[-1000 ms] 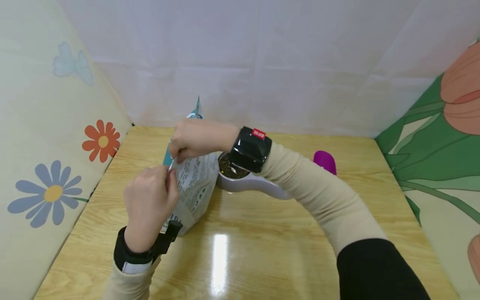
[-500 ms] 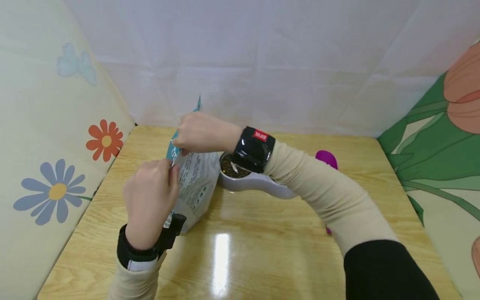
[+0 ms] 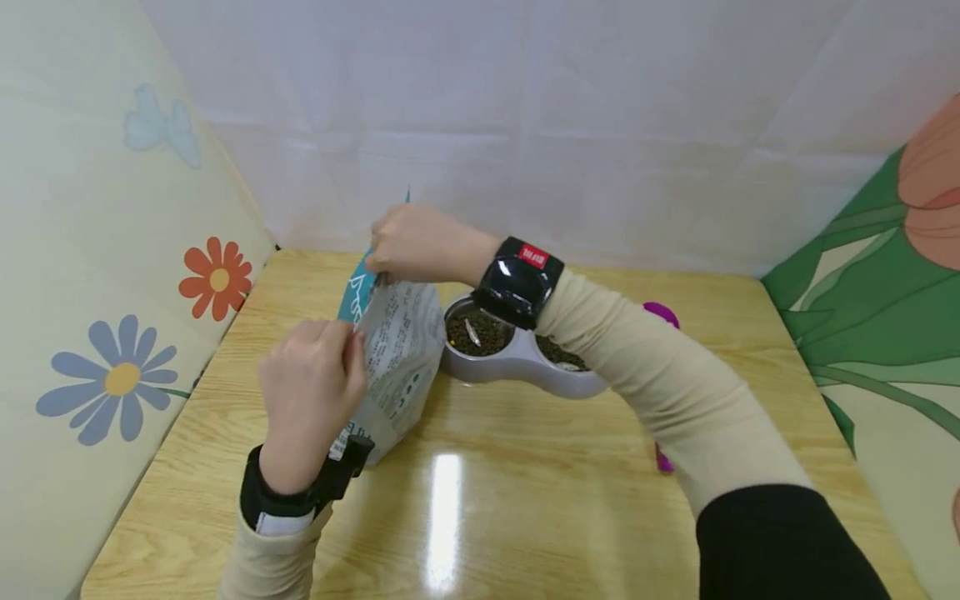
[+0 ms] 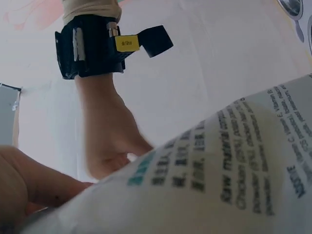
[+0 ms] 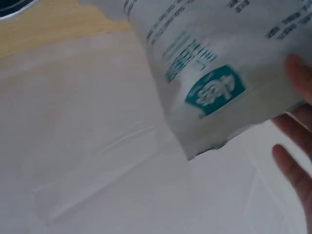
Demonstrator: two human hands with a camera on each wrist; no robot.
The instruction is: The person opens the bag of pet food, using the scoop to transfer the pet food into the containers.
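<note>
1. A wooden surface [image 3: 480, 517] carries everything; the bag [image 3: 397, 367] is the landmark, standing upright left of centre.
2. Nearest the camera, the left hand [image 3: 311, 396] pinches the bag's near top edge, fingers curled on it.
3. Just beyond, the right hand [image 3: 408, 246] grips the bag's far top edge, forearm reaching across from the right.
4. Touching or just beside the bag on its right sits a grey double bowl [image 3: 517, 362], both wells holding brown kibble.
5. Farther right of the bag, a magenta object [image 3: 663, 315] shows partly behind the right sleeve.
6. Behind the bag hangs a white sheet [image 3: 525, 125].
</note>
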